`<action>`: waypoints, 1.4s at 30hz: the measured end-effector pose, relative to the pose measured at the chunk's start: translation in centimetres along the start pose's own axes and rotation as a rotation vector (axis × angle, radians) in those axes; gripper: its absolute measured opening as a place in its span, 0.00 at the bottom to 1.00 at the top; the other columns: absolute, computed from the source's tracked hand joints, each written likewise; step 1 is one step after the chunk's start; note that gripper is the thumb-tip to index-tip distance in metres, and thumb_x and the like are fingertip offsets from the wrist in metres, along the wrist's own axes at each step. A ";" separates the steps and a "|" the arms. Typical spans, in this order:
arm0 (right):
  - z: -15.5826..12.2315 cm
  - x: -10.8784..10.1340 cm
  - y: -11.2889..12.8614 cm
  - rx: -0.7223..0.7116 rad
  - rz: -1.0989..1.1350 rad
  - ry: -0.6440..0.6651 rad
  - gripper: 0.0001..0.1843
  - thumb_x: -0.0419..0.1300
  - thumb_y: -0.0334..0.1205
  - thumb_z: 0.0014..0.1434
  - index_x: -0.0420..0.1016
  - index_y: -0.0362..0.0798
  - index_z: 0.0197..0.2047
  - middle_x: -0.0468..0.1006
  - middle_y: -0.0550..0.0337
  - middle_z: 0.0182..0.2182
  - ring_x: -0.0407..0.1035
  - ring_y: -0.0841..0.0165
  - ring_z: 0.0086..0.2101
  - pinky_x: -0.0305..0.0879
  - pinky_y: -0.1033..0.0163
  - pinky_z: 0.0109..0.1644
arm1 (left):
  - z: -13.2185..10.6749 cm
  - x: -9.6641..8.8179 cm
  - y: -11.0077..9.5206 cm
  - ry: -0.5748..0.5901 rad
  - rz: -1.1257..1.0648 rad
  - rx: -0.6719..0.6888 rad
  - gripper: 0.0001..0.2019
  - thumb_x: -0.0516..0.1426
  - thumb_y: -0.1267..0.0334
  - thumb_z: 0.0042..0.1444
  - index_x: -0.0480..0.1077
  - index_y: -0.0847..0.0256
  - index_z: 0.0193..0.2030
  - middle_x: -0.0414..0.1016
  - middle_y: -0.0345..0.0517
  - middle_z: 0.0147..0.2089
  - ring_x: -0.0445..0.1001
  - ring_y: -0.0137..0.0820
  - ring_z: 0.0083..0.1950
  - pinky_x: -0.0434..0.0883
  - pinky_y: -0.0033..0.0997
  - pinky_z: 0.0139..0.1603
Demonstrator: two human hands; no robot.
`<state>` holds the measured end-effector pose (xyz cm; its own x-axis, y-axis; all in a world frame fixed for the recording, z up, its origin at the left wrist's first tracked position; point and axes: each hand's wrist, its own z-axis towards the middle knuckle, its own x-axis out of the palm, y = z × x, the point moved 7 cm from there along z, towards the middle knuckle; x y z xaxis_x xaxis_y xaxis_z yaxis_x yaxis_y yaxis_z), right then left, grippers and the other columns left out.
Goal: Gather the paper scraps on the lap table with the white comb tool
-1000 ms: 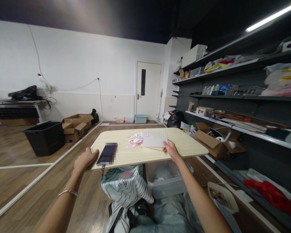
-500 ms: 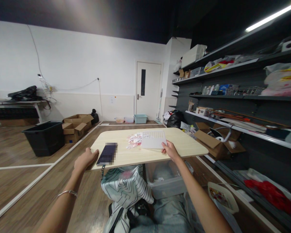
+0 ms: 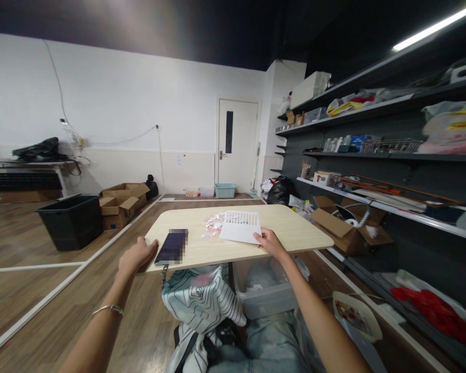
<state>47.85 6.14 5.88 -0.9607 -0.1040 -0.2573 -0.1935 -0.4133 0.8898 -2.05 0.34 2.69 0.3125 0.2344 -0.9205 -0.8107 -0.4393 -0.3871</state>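
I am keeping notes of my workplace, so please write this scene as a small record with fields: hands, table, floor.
Left hand: at the left edge of the table, beside a dark phone
Right hand: holds a white slotted card near its lower right corner
On table: phone; small white and pink pieces at the card's left
Floor, left: black bin, open cardboard boxes

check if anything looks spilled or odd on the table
The small pink and white pieces lie scattered on the table, mostly left of the white slotted card in the right hand; their uneven spread could pass for a spill.
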 end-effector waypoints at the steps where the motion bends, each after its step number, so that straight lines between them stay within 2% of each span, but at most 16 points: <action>1: 0.0 0.1 0.1 -0.012 -0.002 0.012 0.19 0.67 0.53 0.52 0.81 0.44 0.35 0.83 0.55 0.31 0.71 0.66 0.27 0.68 0.64 0.30 | 0.0 0.0 0.0 0.003 0.002 -0.001 0.39 0.43 0.37 0.62 0.67 0.69 0.66 0.78 0.75 0.57 0.79 0.62 0.55 0.73 0.55 0.51; 5: 0.1 0.4 0.3 -0.046 -0.074 0.067 0.19 0.68 0.53 0.51 0.83 0.43 0.32 0.84 0.53 0.31 0.73 0.63 0.31 0.68 0.62 0.35 | -0.2 -0.3 -0.2 -0.023 -0.007 -0.003 0.39 0.44 0.37 0.62 0.68 0.69 0.65 0.79 0.75 0.56 0.80 0.61 0.53 0.73 0.55 0.49; 11: -0.1 0.9 0.4 -0.036 -0.105 0.130 0.19 0.68 0.53 0.50 0.83 0.42 0.28 0.83 0.55 0.28 0.69 0.66 0.29 0.63 0.65 0.32 | -0.3 -0.2 -0.2 -0.007 0.005 0.000 0.39 0.44 0.38 0.62 0.67 0.70 0.66 0.79 0.75 0.56 0.80 0.62 0.53 0.73 0.54 0.49; 19: -0.4 1.4 0.1 0.008 -0.088 0.224 0.23 0.71 0.57 0.49 0.85 0.42 0.30 0.81 0.57 0.25 0.67 0.68 0.26 0.62 0.66 0.30 | 0.2 0.2 0.1 -0.006 -0.005 0.009 0.40 0.43 0.37 0.62 0.66 0.70 0.65 0.78 0.76 0.56 0.80 0.62 0.54 0.73 0.55 0.52; 23: -0.3 1.2 0.6 0.010 -0.072 0.214 0.24 0.71 0.58 0.48 0.84 0.42 0.28 0.82 0.56 0.26 0.68 0.68 0.27 0.63 0.65 0.30 | 0.2 0.2 0.2 -0.012 -0.013 0.012 0.39 0.44 0.37 0.62 0.67 0.69 0.65 0.79 0.74 0.56 0.80 0.61 0.54 0.73 0.54 0.52; 29: -0.5 0.1 1.0 0.010 0.005 0.078 0.23 0.71 0.56 0.49 0.86 0.42 0.33 0.86 0.51 0.33 0.74 0.63 0.32 0.70 0.61 0.37 | 0.0 0.1 0.1 -0.006 -0.018 0.007 0.39 0.43 0.37 0.62 0.67 0.69 0.65 0.79 0.74 0.56 0.79 0.61 0.54 0.73 0.55 0.52; 32: -0.5 0.0 0.7 0.005 -0.008 0.054 0.22 0.71 0.56 0.48 0.86 0.42 0.32 0.86 0.51 0.32 0.75 0.62 0.32 0.71 0.60 0.37 | 0.0 0.1 0.1 0.010 -0.007 -0.004 0.39 0.42 0.36 0.62 0.66 0.68 0.66 0.78 0.74 0.58 0.79 0.61 0.56 0.73 0.55 0.53; 37: -0.2 0.3 0.1 0.006 -0.056 0.102 0.21 0.71 0.54 0.47 0.84 0.42 0.28 0.83 0.55 0.26 0.71 0.65 0.27 0.67 0.62 0.33 | 0.0 0.1 0.0 0.021 -0.011 -0.009 0.40 0.43 0.36 0.62 0.65 0.69 0.66 0.77 0.76 0.59 0.78 0.62 0.56 0.73 0.57 0.54; 42: -0.3 0.9 0.1 0.007 -0.079 0.189 0.22 0.71 0.55 0.48 0.84 0.42 0.28 0.82 0.56 0.25 0.70 0.67 0.27 0.65 0.63 0.32 | 0.0 0.1 0.0 0.021 -0.007 -0.007 0.41 0.42 0.36 0.62 0.65 0.69 0.67 0.77 0.75 0.58 0.78 0.62 0.57 0.72 0.57 0.54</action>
<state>47.01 5.77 5.59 -0.8881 -0.2395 -0.3922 -0.2692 -0.4206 0.8664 -2.03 0.36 2.58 0.3287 0.2197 -0.9185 -0.8047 -0.4439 -0.3942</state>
